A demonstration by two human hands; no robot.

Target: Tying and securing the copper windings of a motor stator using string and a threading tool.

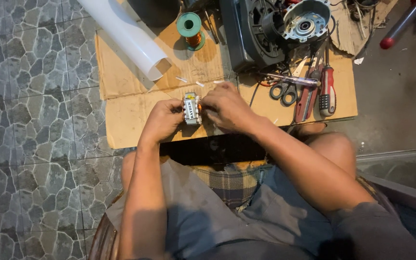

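Note:
Both of my hands hold a small motor stator (191, 109), a grey metal block with copper windings and a white label, above a sheet of cardboard (126, 115). My left hand (165, 120) grips its left side. My right hand (226, 107) closes on its right side, fingers curled over the top edge. My knees in grey shorts sit below.
On the cardboard lie a white rolled sheet (130, 34), a green spool of copper wire (190, 28), a dark motor housing (266, 29), scissors (285, 90), and red-handled screwdrivers (327, 89). Stone-pattern tiles cover the floor on the left. A red-handled tool (400, 26) lies at top right.

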